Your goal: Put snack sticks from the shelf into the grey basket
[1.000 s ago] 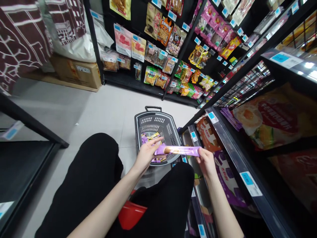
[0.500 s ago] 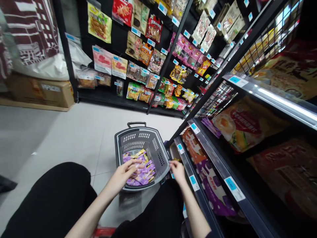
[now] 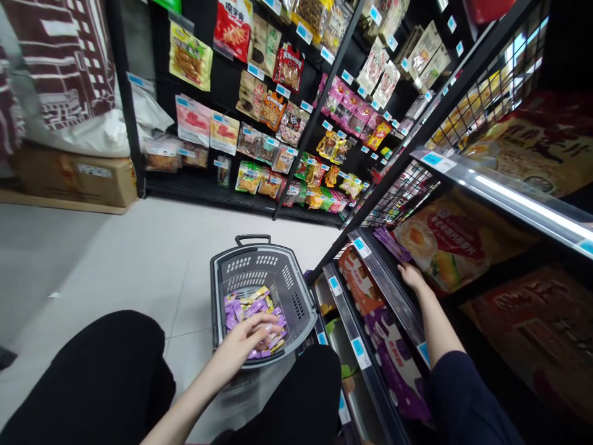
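A grey shopping basket (image 3: 300,262) stands on the floor in front of my knees, with a heap of small purple and yellow sachets (image 3: 241,308) in its bottom. My left hand (image 3: 252,337) hovers over the heap, fingers loosely curved and apart. Whether its fingertips touch any sachets is hard to see. On the shelf at the right, my right hand (image 3: 411,278) reaches in just below a few purple sachets (image 3: 391,245). Its fingers are small and partly hidden but look apart, and nothing shows in them.
Shelf edges with price tags (image 3: 360,353) run close along my right side, with purple (image 3: 396,355) and orange (image 3: 361,272) packages on the lower level. Large food bags (image 3: 449,238) stand behind the purple sachets. Hanging snack packs line the back rack (image 3: 208,185). A cardboard box (image 3: 99,179) sits at the left.
My right hand has moved from the basket's right rim up and right onto the shelf by the purple sachets. My left hand stays over the basket. The view has shifted slightly.
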`<state>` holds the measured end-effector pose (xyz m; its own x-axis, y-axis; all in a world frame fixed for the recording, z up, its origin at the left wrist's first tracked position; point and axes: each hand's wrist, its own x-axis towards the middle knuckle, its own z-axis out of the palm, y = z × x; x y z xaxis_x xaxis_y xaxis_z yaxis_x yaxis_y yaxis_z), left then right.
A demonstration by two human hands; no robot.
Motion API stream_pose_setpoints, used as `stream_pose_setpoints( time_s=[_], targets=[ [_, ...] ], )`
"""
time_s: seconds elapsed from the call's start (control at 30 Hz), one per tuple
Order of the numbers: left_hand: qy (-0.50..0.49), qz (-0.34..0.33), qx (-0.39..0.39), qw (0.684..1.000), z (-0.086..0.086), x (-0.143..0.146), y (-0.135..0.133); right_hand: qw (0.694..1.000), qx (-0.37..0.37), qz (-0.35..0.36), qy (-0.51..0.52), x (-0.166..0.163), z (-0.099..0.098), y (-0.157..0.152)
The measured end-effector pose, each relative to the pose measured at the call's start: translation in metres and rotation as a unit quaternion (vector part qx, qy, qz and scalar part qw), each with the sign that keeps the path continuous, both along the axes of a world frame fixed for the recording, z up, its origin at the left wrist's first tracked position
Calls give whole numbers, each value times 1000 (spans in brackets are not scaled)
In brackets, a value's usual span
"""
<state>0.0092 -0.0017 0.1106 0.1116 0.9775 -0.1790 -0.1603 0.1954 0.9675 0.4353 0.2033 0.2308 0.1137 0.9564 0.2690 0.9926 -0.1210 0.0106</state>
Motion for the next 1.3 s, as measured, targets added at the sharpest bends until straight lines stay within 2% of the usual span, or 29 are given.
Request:
stream_pose_setpoints(
  time_s=[0.13, 0.33, 0.5, 0.6, 0.67, 0.73, 0.8, 0.87, 0.93, 1.0, 1.07, 1.13, 1.2, 1.3],
  targets=[
    [-13, -9, -3, 1000, 1, 4, -2, 999, -6, -21, -25, -5, -13, 3],
    [-28, -4, -4, 1000, 4, 5, -4, 1000, -22, -14, -13, -3, -3, -9],
    [-33, 7, -5, 999, 4, 3, -5, 999, 11, 4, 51, -7, 10, -37],
    [-38, 0, 2, 999, 4, 2, -5, 990, 43, 10, 134, -16, 17, -70],
    [-39, -6, 8, 999, 5, 2, -6, 955, 41, 52, 290, -32, 17, -104],
    [-38, -9, 14, 999, 7, 2, -8, 876, -1, 94, 473, -56, 12, -144],
    [-45, -9, 30, 999, 11, 4, -12, 813, -66, 96, 571, -86, 3, -183],
    [-69, -23, 63, 995, 18, 6, -19, 778, -137, 85, 607, -115, -7, -216],
    [-97, -52, 99, 989, 25, 9, -27, 757, -206, 81, 615, -137, -16, -238],
    [-97, -91, 124, 983, 32, 11, -33, 739, -262, 90, 614, -151, -25, -251],
    [-57, -124, 132, 982, 37, 13, -37, 723, -298, 115, 612, -158, -33, -256],
    [-7, -148, 120, 982, 38, 14, -39, 729, -295, 150, 599, -161, -39, -258],
    [19, -153, 99, 983, 37, 15, -40, 758, -256, 177, 574, -162, -44, -261],
    [23, -139, 83, 987, 32, 16, -39, 793, -202, 172, 548, -160, -49, -265]
  ],
)
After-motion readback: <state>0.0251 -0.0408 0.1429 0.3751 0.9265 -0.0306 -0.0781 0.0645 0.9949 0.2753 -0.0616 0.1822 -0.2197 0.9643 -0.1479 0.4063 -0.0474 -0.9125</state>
